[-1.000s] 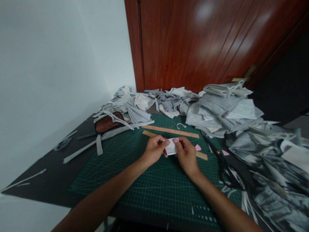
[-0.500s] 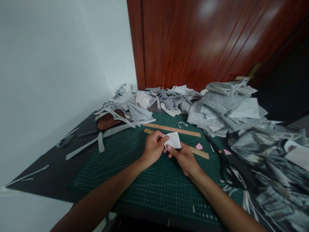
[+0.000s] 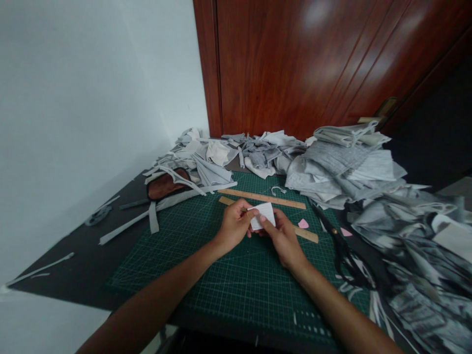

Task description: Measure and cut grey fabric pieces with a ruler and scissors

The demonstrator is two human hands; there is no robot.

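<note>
A small white square of fabric [image 3: 266, 214] is held up over the cutting mat, in the middle of the head view. My left hand [image 3: 236, 222] pinches its left edge, thumb on top and fingers underneath. From the right, my right hand [image 3: 283, 238] grips the same piece, its thumb lying across the face. Most of the fingertips are hidden behind the fabric. Beneath and behind the hands lie two wooden rulers, the farther ruler [image 3: 261, 197] in plain sight and the nearer ruler [image 3: 308, 234] partly covered.
Black scissors [image 3: 344, 250] lie right of the green cutting mat [image 3: 221, 285], near a pink chalk-like piece [image 3: 303, 223]. Grey fabric [image 3: 342, 162] is heaped at the right, with scraps [image 3: 217, 152] along the back. A brown pad [image 3: 167, 184] rests at left among strips.
My right thumb has slid up and inward onto the face of the white fabric. My left hand has barely moved and keeps its pinch.
</note>
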